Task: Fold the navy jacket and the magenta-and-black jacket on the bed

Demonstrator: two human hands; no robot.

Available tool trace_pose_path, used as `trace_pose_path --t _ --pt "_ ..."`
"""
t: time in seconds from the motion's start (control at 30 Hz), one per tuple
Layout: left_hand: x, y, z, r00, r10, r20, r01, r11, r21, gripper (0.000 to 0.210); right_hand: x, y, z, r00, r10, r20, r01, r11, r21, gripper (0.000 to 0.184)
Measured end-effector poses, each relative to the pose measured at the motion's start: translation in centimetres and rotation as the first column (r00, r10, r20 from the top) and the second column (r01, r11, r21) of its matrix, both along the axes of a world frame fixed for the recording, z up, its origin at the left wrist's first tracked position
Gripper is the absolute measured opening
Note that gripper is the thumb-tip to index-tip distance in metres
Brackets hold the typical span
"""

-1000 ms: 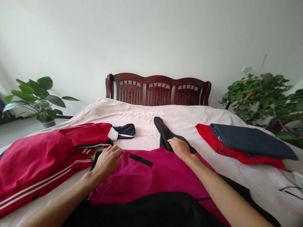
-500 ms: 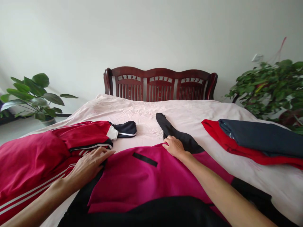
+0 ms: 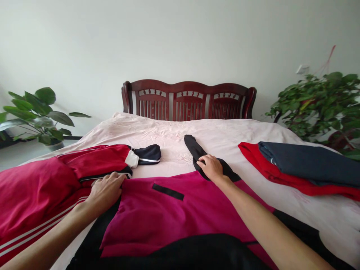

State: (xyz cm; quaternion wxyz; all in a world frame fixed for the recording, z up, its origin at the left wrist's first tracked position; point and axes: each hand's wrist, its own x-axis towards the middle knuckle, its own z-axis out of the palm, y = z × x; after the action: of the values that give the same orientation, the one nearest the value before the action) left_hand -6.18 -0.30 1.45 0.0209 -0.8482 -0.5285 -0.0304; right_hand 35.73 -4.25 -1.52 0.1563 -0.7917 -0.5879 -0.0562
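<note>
A magenta and black jacket (image 3: 146, 221) lies spread on the bed in front of me, with a black strip (image 3: 168, 191) across its magenta panel. One of its black sleeves (image 3: 192, 144) stretches away toward the headboard. My right hand (image 3: 211, 167) is closed, thumb and fingers pinching that sleeve near the magenta edge. At the jacket's upper left corner, my left hand (image 3: 108, 189) has its fingers bent over the edge and closed on the cloth; the thumb is hidden. Right beside it is a red tracksuit top (image 3: 42, 183) with white stripes and a dark, white-striped end.
On the right lie a folded dark grey garment (image 3: 312, 161) and a red one (image 3: 281, 178) beneath it. A pink sheet (image 3: 168, 131) covers the bed, with a wooden headboard (image 3: 189, 99) behind. Leafy plants stand at left (image 3: 42, 112) and right (image 3: 323, 105).
My right hand has moved slightly up and right, from the magenta edge onto the black sleeve. My left hand has shifted left and its fingers have curled at the jacket's corner, which moved left slightly.
</note>
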Motion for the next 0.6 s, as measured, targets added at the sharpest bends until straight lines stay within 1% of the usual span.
trace_pose_path --t 0.03,0.07,0.1,0.13,0.17,0.2,0.27,0.33,0.4,0.47,0.53,0.6 --pt "1.2 -0.9 0.5 0.998 -0.055 0.0 0.055 0.995 0.078 0.037 0.5 0.4 0.4 0.999 -0.047 -0.019 0.047 0.999 0.011 0.032" --pt "2.6 -1.9 0.9 0.99 -0.144 0.011 0.141 0.981 0.131 0.038 1.0 0.9 0.8 0.995 -0.093 -0.041 0.093 0.996 0.015 0.035" --pt "4.1 -2.9 1.2 0.963 -0.266 0.045 0.258 0.957 0.133 0.038 1.5 1.4 1.1 0.988 -0.136 -0.066 0.137 0.99 0.011 0.038" --pt "5.8 -3.9 1.4 0.912 -0.397 0.102 0.388 0.916 0.097 0.037 1.9 1.9 1.4 0.98 -0.178 -0.094 0.179 0.984 -0.001 0.042" --pt "7.5 -4.9 1.4 0.845 -0.509 0.163 0.509 0.859 0.047 0.037 2.3 2.4 1.7 0.968 -0.218 -0.126 0.217 0.976 -0.02 0.046" --pt "9.2 -5.7 1.2 0.781 -0.587 0.213 0.6 0.8 0.006 0.036 2.6 2.8 1.8 0.953 -0.256 -0.161 0.252 0.967 -0.045 0.05" --pt "12.1 -6.7 0.3 0.689 -0.675 0.263 0.706 0.708 -0.032 0.034 3.2 3.3 2.0 0.92 -0.31 -0.24 0.294 0.951 -0.099 0.049" --pt "14.3 -7.0 -1.1 0.653 -0.712 0.257 0.746 0.664 -0.053 0.039 3.8 3.4 2.2 0.89 -0.313 -0.332 0.288 0.95 -0.123 0.04" --pt "15.6 -6.8 -2.6 0.653 -0.719 0.238 0.751 0.656 -0.079 0.046 4.4 2.9 2.7 0.863 -0.263 -0.431 0.246 0.965 -0.096 0.03" --pt "16.2 -6.5 -3.7 0.673 -0.708 0.215 0.735 0.672 -0.088 0.05 5.1 2.0 3.7 0.83 -0.183 -0.527 0.196 0.98 -0.033 0.026" --pt "16.2 -6.2 -4.4 0.704 -0.684 0.191 0.706 0.703 -0.081 0.052 5.8 0.4 5.2 0.791 -0.087 -0.605 0.149 0.987 0.053 0.028" --pt "16.2 -6.0 -4.7 0.741 -0.649 0.169 0.667 0.741 -0.08 0.056 6.4 -1.8 6.7 0.755 0.017 -0.656 0.109 0.983 0.15 0.034"
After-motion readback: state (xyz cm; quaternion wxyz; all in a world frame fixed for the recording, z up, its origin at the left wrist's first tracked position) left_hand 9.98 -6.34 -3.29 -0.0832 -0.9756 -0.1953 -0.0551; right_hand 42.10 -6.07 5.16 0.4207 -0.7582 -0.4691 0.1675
